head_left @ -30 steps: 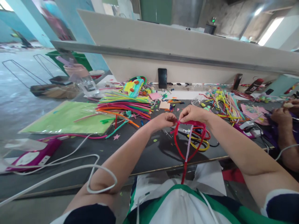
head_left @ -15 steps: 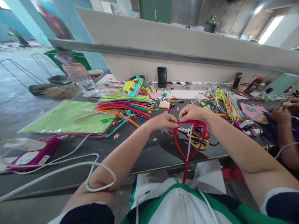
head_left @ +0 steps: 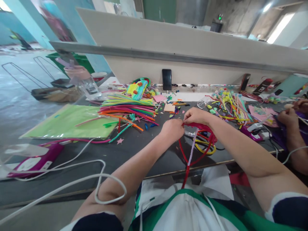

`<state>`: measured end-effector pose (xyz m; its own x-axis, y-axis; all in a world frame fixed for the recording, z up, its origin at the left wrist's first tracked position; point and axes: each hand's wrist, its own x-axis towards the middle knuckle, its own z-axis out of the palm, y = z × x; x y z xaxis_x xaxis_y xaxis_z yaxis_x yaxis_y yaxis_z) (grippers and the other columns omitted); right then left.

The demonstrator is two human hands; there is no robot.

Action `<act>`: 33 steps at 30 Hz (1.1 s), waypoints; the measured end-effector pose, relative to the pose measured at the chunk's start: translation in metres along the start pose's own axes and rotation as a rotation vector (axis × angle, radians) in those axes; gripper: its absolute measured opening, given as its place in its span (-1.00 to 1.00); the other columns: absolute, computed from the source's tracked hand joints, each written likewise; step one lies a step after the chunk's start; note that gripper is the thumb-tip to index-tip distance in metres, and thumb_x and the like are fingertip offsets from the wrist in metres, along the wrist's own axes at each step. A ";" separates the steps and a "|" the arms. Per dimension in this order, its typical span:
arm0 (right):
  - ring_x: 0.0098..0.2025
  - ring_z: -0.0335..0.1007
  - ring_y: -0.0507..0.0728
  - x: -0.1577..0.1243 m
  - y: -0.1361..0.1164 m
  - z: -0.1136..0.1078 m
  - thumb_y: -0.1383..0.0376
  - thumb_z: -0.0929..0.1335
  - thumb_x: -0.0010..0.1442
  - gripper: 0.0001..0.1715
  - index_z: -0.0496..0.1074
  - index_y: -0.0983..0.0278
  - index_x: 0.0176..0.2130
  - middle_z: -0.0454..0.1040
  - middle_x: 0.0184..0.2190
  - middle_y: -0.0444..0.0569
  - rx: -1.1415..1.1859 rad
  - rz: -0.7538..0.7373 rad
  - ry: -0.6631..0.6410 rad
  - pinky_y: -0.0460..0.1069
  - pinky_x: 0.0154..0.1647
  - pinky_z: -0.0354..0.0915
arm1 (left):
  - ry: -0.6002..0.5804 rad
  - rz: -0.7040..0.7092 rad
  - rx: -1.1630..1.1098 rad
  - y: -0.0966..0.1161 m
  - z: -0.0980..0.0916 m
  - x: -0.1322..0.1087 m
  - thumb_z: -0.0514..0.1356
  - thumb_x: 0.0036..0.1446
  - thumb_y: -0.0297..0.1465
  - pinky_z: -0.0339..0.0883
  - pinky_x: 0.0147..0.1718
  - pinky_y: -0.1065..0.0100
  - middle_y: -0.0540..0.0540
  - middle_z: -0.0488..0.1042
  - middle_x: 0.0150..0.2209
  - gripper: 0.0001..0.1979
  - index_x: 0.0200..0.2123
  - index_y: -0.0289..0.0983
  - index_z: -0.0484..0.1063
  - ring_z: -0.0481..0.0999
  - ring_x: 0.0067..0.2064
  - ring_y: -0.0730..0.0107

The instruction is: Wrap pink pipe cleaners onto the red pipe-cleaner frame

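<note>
My left hand (head_left: 172, 130) and my right hand (head_left: 196, 116) meet above the table's front part, fingertips pinched together on one corner of a red pipe-cleaner frame (head_left: 186, 175). The left hand's back faces me and hides most of its fingers. The frame has a fuzzy top edge, curved sides and a stem pointing toward my body. A pale purple pipe cleaner (head_left: 192, 147) runs down its middle. Beneath the frame lie a pair of scissors, it seems, with yellow handle loops (head_left: 209, 151), and other red loops, partly covered.
Bundled pipe cleaners (head_left: 130, 107) lie left of centre, beside a green sheet in plastic (head_left: 72, 120). A phone (head_left: 166, 79) leans on the back panel. White cable (head_left: 98, 184) crosses my left forearm. Another pipe-cleaner heap (head_left: 228, 104) and a co-worker's hand (head_left: 288, 117) are at right.
My left hand has rolled over, so its back now covers the fingers. The frame's stem has swung a little left. My right hand keeps nearly the same place.
</note>
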<state>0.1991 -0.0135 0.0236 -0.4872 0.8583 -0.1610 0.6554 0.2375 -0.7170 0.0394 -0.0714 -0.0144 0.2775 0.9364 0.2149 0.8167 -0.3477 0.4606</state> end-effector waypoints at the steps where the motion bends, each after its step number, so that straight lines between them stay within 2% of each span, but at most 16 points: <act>1: -0.53 0.26 -0.02 -0.001 0.002 -0.002 0.32 0.45 -0.22 -0.86 0.54 0.35 -0.52 0.45 -0.64 -0.15 0.050 -0.012 -0.026 -0.12 -0.47 0.17 | -0.070 0.004 -0.121 -0.004 -0.002 0.001 0.08 0.07 -0.34 0.16 -0.42 0.38 -0.13 0.46 -0.49 -0.76 -0.45 -0.33 0.49 0.39 -0.41 0.35; 4: -0.54 0.28 -0.03 -0.008 0.007 -0.009 0.28 0.46 -0.22 -0.80 0.54 0.35 -0.49 0.46 -0.62 -0.16 0.219 -0.030 -0.103 -0.12 -0.45 0.20 | -0.345 0.041 -0.678 -0.023 -0.010 0.006 0.07 0.13 -0.15 0.17 -0.45 0.43 -0.06 0.40 -0.53 -0.62 -0.45 -0.35 0.46 0.32 -0.48 0.47; 7: -0.54 0.29 -0.03 -0.015 0.007 -0.012 0.27 0.48 -0.22 -0.78 0.54 0.36 -0.48 0.47 -0.61 -0.15 0.281 -0.038 -0.138 -0.11 -0.43 0.21 | -0.460 0.000 -1.016 -0.037 -0.010 0.010 0.23 0.01 -0.18 0.16 -0.44 0.46 -0.04 0.43 -0.49 -0.67 -0.33 -0.37 0.49 0.32 -0.48 0.54; 10: -0.53 0.29 -0.03 -0.019 0.004 -0.013 0.28 0.47 -0.21 -0.79 0.54 0.36 -0.48 0.47 -0.60 -0.15 0.239 -0.073 -0.157 -0.11 -0.42 0.20 | -0.468 -0.061 -1.119 -0.039 -0.002 0.011 0.34 -0.11 -0.27 0.11 -0.48 0.48 -0.03 0.43 -0.53 -0.70 -0.37 -0.39 0.50 0.29 -0.52 0.59; 16: -0.50 0.30 -0.02 -0.017 0.000 -0.012 0.28 0.46 -0.17 -0.80 0.54 0.36 -0.46 0.47 -0.58 -0.14 0.192 -0.113 -0.182 -0.10 -0.38 0.22 | -0.445 -0.163 -1.326 -0.036 0.016 0.007 0.41 -0.23 -0.28 0.02 -0.58 0.50 0.04 0.34 -0.65 -0.69 -0.51 -0.39 0.44 0.22 -0.60 0.63; 21: -0.49 0.31 -0.02 -0.012 0.002 -0.010 0.28 0.44 -0.15 -0.81 0.54 0.36 -0.46 0.47 -0.57 -0.14 0.140 -0.150 -0.194 -0.10 -0.38 0.23 | -0.409 -0.237 -1.464 -0.032 0.028 0.000 0.43 -0.23 -0.26 0.16 -0.51 0.50 0.03 0.36 -0.58 -0.64 -0.49 -0.38 0.39 0.30 -0.56 0.61; 24: -0.50 0.30 -0.02 -0.010 0.004 -0.009 0.28 0.43 -0.14 -0.82 0.53 0.36 -0.47 0.46 -0.58 -0.14 0.086 -0.145 -0.179 -0.11 -0.39 0.21 | -0.366 -0.252 -1.472 -0.024 0.034 -0.005 0.38 -0.16 -0.18 0.28 -0.39 0.44 0.02 0.37 -0.54 -0.61 -0.44 -0.36 0.35 0.34 -0.51 0.57; 27: -0.52 0.26 -0.03 -0.008 0.005 -0.009 0.27 0.42 -0.15 -0.81 0.53 0.37 -0.49 0.44 -0.60 -0.15 0.036 -0.134 -0.143 -0.11 -0.43 0.18 | -0.268 -0.183 -1.370 -0.017 0.038 -0.009 0.24 0.03 -0.13 0.29 -0.35 0.41 0.05 0.33 -0.53 -0.64 -0.44 -0.31 0.29 0.33 -0.49 0.56; 30: -0.53 0.24 -0.03 -0.007 0.006 -0.008 0.26 0.42 -0.16 -0.80 0.53 0.37 -0.50 0.42 -0.63 -0.16 0.001 -0.117 -0.127 -0.11 -0.45 0.15 | -0.130 -0.062 -1.056 -0.014 0.039 -0.012 0.04 0.21 -0.17 0.23 -0.37 0.42 0.03 0.34 -0.53 -0.68 -0.46 -0.28 0.24 0.35 -0.46 0.51; 33: -0.51 0.26 -0.02 -0.006 0.007 -0.006 0.25 0.41 -0.16 -0.81 0.53 0.36 -0.50 0.43 -0.62 -0.15 -0.028 -0.118 -0.140 -0.11 -0.44 0.15 | -0.048 0.056 -0.655 -0.014 0.038 -0.012 -0.04 0.25 -0.30 0.18 -0.37 0.40 -0.01 0.38 -0.51 -0.73 -0.47 -0.26 0.24 0.35 -0.43 0.46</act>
<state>0.2100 -0.0142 0.0236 -0.6361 0.7525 -0.1709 0.6038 0.3475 -0.7174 0.0440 -0.0762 -0.0556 0.3451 0.9120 0.2217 0.3277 -0.3384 0.8821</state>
